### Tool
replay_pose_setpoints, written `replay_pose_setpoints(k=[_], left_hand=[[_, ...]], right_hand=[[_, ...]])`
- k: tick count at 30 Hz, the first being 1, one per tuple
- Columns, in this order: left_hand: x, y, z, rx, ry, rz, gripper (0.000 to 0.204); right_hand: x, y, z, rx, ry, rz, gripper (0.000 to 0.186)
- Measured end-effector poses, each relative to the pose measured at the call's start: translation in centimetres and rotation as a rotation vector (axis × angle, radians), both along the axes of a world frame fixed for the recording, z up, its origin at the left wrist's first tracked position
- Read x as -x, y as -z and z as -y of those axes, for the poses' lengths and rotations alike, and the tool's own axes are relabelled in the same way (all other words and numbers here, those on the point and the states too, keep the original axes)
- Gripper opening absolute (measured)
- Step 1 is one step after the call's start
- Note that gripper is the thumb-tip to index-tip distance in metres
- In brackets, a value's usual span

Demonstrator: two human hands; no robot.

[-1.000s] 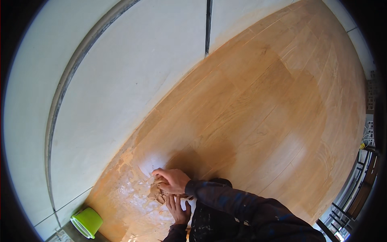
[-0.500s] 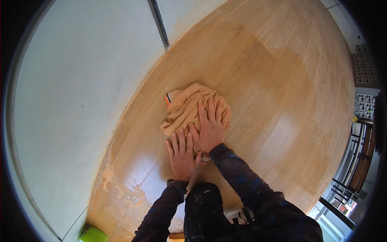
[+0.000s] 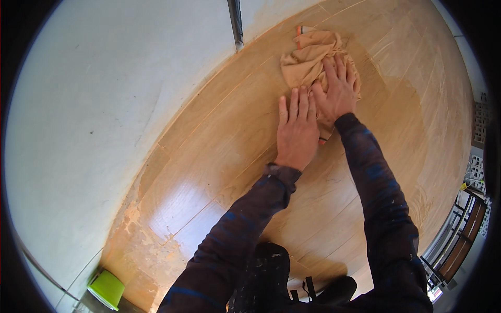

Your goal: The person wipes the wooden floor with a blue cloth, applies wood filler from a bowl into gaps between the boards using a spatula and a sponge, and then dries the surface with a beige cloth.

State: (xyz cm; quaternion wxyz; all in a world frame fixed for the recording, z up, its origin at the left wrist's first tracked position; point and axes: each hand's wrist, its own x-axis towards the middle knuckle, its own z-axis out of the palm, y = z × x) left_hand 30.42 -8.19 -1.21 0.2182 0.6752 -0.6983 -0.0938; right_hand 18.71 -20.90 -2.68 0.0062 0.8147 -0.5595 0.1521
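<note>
A crumpled tan cloth (image 3: pixel 310 60) with a striped edge lies on the wet wood-look floor (image 3: pixel 235 146), ahead of me and right of the middle. Flat on its right part presses my right hand (image 3: pixel 338 94), fingers spread. My left hand (image 3: pixel 298 128) lies stretched out beside it, its fingertips at the cloth's near edge and its palm over the floor. Both arms reach far forward. Part of the cloth is hidden under my hands, and a striped corner shows between my wrists.
A pale wall (image 3: pixel 115 94) runs along the left, with a dark metal strip (image 3: pixel 236 26) ending at the floor. A green object (image 3: pixel 107 288) stands at the lower left, near tan residue (image 3: pixel 138 245). Whitish smears cover the floor at right. A dark rack (image 3: pixel 462 237) stands at the far right.
Both hands and the cloth have slid forward and to the right across the floor. My arms are now stretched out further, and the cloth lies nearer the far end of the wall.
</note>
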Motion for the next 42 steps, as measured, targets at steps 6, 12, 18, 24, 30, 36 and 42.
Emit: replay_pose_setpoints(k=[6,12,18,24,30,36,42], left_hand=[[-8.5,-2.7,-25.3,-0.417,-0.283,0.177,0.056],[-11.4,-9.3,-45.3,-0.655,-0.537,-0.134,0.056],[-10.7,-12.0,-42.5,-0.278,-0.485,-0.023,0.069],[-11.1,-3.5,-29.0,-0.354,-0.584,0.021,0.109],[-9.7,-2.5,-10.4,-0.089,-0.211,0.027,0.099],[-8.1,-2.7,3.6,0.051,-0.102,-0.104,0.083],[-15.4,-2.5,-6.3,0.027,-0.293,-0.003,0.078]], right_hand=[[-13.8,-3.0,-21.4,-0.346,-0.419,0.221,0.074],[-21.5,-2.3,-38.0,-0.491,-1.029,0.132,0.061],[-14.9,-9.4,-30.6,-0.645,-0.995,0.437,0.056],[3.0,-4.9,-28.0,-0.398,0.093,0.454,0.064],[6.6,-2.6,-30.6,-0.312,0.054,0.069,0.069],[6.4,-1.7,-30.9,-0.284,0.021,0.02,0.066],[6.7,-1.8,-31.1,-0.22,0.028,0.004,0.063]])
